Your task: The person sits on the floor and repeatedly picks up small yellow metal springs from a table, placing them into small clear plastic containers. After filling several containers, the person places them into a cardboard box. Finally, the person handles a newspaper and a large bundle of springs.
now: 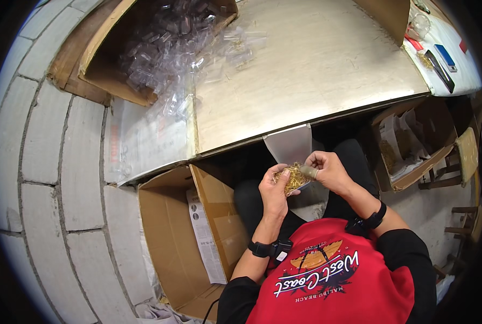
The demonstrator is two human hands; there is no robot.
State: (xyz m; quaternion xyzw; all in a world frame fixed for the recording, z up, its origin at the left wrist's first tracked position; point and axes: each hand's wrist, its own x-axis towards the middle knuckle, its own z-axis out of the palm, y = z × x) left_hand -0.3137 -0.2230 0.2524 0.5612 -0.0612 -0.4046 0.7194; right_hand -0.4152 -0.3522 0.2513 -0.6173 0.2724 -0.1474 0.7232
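In front of my lap, my left hand [274, 193] is wrapped round a tangle of thin gold-coloured wire-like pieces [293, 179]. A pale edge shows below the tangle; whether it is a small box or a sheet I cannot tell. My right hand [330, 171] is closed at the right side of the tangle, thumb and fingers pinched together. A greyish cover [309, 171] sits on one of its fingertips. What lies in that pinch is too small to make out. Just beyond both hands, a white sheet-like flap [289, 144] hangs at the table's front edge.
A cardboard box tipped toward the table [322, 70] spills small clear plastic boxes [162, 54] at the far left. Below the table's left side stands an open cardboard box [162, 243]. Another carton [413, 173] with papers is at right, near a wooden stool [467, 154].
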